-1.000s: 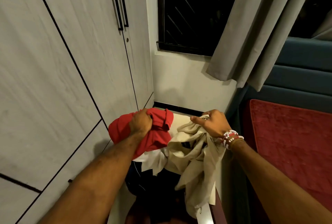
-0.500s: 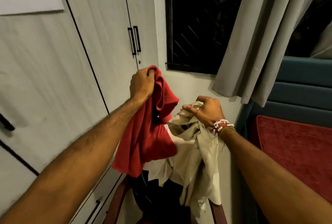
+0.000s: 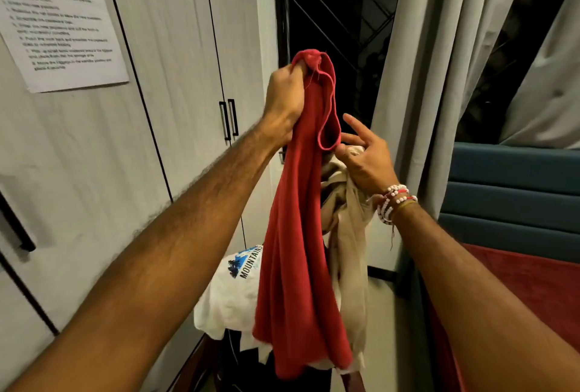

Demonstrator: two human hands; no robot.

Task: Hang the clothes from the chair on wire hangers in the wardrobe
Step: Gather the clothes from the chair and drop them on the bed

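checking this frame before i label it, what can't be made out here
Head view only:
- Notice on the wardrobe door: print too blurred to read.
- Wardrobe inside and hangers: doors shut.
- Chair: mostly covered by clothes, cut off at the bottom edge.
- White shirt print: partly behind the red shirt.

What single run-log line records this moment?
left hand: grip on red shirt, raised | right hand: beige garment, index finger free | wardrobe doors: closed | hanger: none visible

Left hand [image 3: 284,98] raised, fisted; right hand [image 3: 365,160] half-open.

head-worn view, facing forward, close over hands [image 3: 284,99]
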